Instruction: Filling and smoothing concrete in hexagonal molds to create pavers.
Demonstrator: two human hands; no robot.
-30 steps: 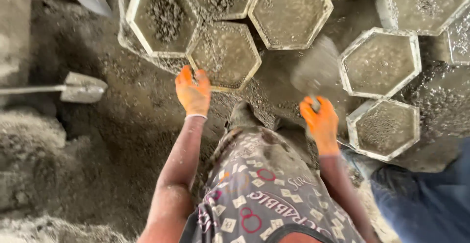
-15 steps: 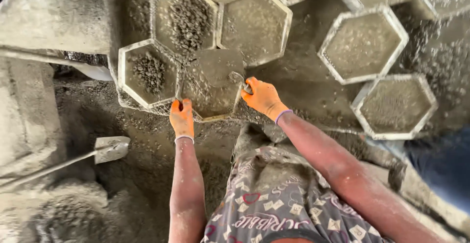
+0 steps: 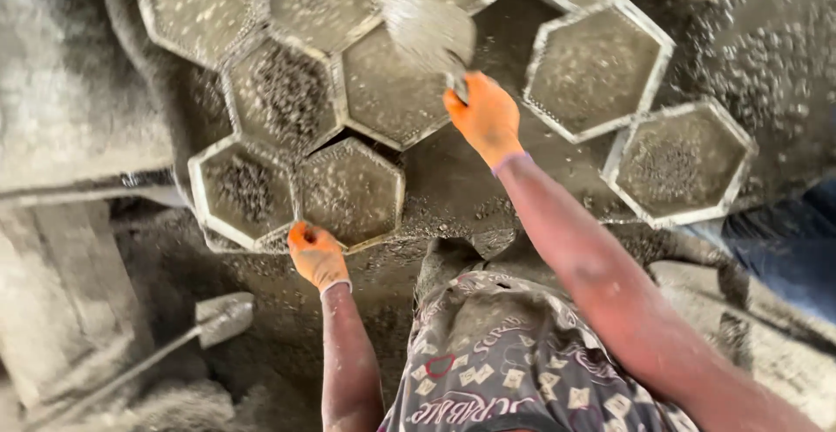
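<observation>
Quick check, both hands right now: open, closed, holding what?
Left hand: closed on the near rim of a hexagonal mould.
Right hand: closed on the handle of a trowel held over the moulds.

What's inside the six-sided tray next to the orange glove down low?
The hexagonal mould by the left hand holds grey, gravelly wet concrete nearly to its pale rim. The mix covers the mould's bottom, so that cannot be seen.

No packages, labels, signs or screens show anywhere in this view. The only lettering is a printed pattern on the person's patterned shorts (image 3: 514, 367), at the bottom centre: grey-brown cloth with pale letters, small cream squares and red outlines.
</observation>
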